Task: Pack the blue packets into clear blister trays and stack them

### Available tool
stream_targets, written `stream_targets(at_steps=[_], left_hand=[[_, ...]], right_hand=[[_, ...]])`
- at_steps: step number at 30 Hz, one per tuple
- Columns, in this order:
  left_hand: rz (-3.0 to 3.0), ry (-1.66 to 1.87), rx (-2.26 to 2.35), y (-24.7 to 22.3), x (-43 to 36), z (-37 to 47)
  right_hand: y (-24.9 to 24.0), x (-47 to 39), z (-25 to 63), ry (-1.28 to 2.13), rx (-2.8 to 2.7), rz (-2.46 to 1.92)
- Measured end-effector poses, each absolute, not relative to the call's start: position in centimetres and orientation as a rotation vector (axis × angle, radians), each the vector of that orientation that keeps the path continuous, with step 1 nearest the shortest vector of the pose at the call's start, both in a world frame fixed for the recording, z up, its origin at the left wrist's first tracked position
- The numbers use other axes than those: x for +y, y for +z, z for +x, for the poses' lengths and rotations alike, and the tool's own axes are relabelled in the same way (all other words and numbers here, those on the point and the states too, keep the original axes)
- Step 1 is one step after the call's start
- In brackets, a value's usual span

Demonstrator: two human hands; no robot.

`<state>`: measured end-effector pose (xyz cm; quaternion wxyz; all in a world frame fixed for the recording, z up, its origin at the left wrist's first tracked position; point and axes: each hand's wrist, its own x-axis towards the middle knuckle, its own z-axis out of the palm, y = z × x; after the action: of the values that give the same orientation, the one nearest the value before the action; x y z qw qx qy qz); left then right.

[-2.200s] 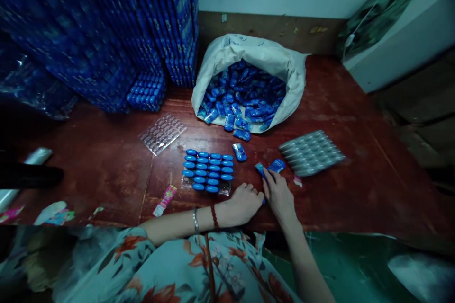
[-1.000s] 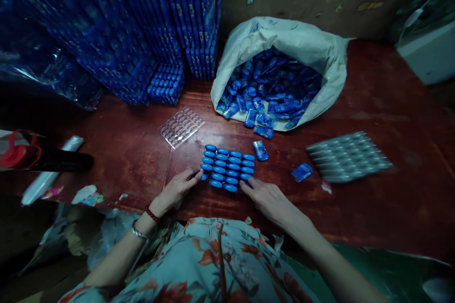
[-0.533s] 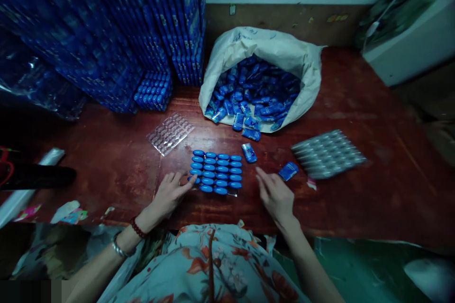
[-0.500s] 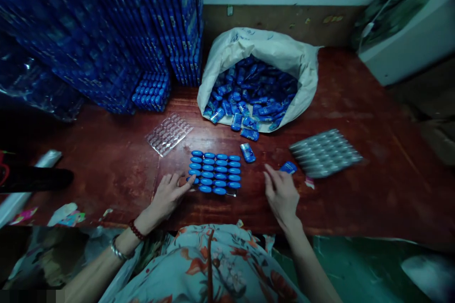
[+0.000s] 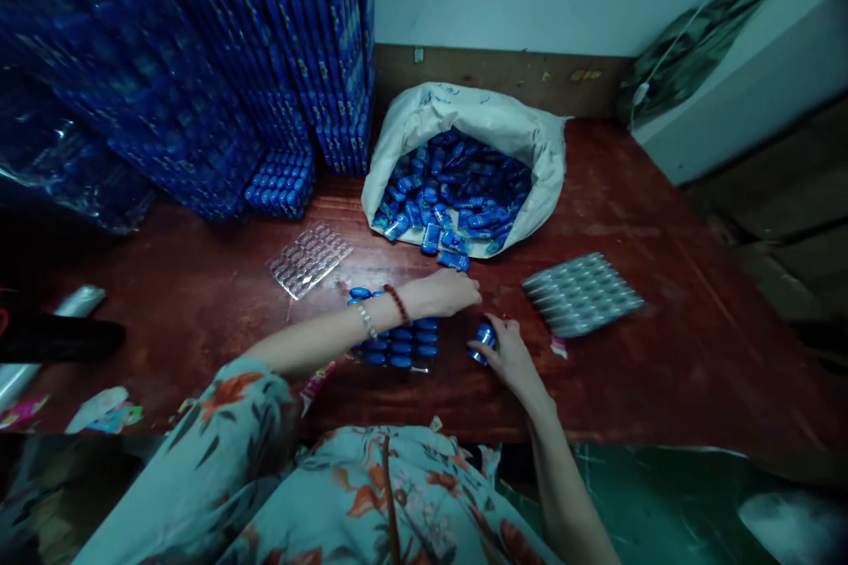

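Note:
My right hand pinches a small blue pack between thumb and fingers, just above the table. Reaching across from the left, my left hand has its fingers bent down and drawn together; what lies under them is hidden. Its forearm covers part of a clear tray filled with rows of blue packs, whose rounded ends face up. Behind the left hand, one loose blue pack lies at the mouth of a white sack full of similar packs.
An unfilled clear blister tray lies to the left, and a stack of clear trays to the right. Tall stacks of filled blue trays stand at the back left. A pink wrapper lies near the table's front edge.
My left hand has left the filled tray's left side and crossed over it to the right. My right hand has moved slightly left and now grips a blue pack. The view has shifted slightly.

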<state>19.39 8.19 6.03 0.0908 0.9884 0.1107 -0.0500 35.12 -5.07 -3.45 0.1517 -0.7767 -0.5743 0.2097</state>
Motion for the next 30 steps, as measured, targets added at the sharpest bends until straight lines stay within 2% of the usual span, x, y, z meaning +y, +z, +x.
stream_targets(at_steps=[2, 5, 9, 13, 17, 19, 21, 26, 30], left_hand=[[2.936, -0.306, 0.264, 4.9, 9.0, 21.4], [2.937, -0.35, 0.232, 3.3, 9.0, 22.8], [2.949, -0.349, 0.214, 2.4, 9.6, 22.8], [2.865, -0.1, 0.29, 3.0, 12.2, 21.1], [2.676, 0.308, 0.486, 5.1, 13.8, 16.6], [2.405, 0.606, 0.621, 6.3, 13.0, 12.9], [2.117, 0.751, 0.759, 7.1, 10.9, 8.8], [1.712, 0.83, 1.187, 7.1, 3.2, 0.4], [1.554, 0.865, 1.329, 5.6, -1.6, -3.0]], right_hand=[[-3.4, -5.8, 35.6, 0.676, -1.558, -2.262], [-3.3, -7.5, 36.1, 0.813, -1.406, -2.153], [-2.8, -9.9, 34.7, 1.24, -1.062, -1.832], [-2.1, -10.7, 32.0, 1.491, -0.801, -1.548], [-1.5, -9.9, 30.7, 1.496, -0.693, -1.442], [-1.1, -9.5, 30.8, 1.475, -0.687, -1.459], [-0.8, -9.2, 31.1, 1.474, -0.716, -1.496], [-1.1, -8.6, 31.1, 1.472, -0.848, -1.617], [-1.9, -8.3, 31.1, 1.543, -0.845, -1.686]])
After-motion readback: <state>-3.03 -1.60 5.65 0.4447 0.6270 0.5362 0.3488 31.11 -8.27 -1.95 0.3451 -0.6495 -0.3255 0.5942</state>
